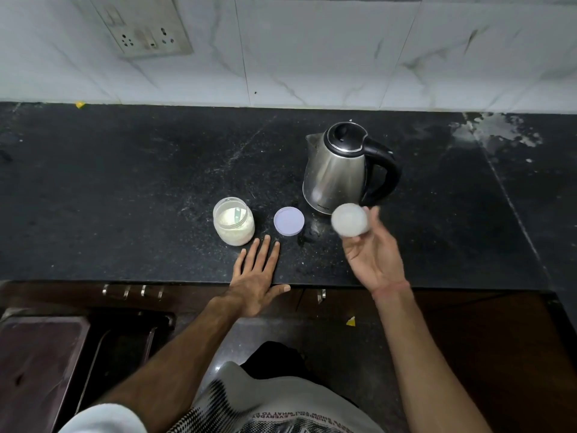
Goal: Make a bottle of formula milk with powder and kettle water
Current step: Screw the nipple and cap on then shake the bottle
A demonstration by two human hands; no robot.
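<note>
Both hands forward, forearms bare, reaching from the lower edge of view.

Left hand (pixel 256 276): palm down, fingers straight and held close together, thumb spread out to the side, lying flat. Right hand (pixel 371 254): raised, palm turned upward, fingers curled round a pale, blurred round object (pixel 350 220); a thin band shows at the wrist.

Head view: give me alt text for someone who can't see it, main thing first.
The right hand holds a blurred, translucent round object above a black counter, in front of a steel kettle. The left hand lies flat on the counter edge near an open jar of white powder and its lid.
</note>
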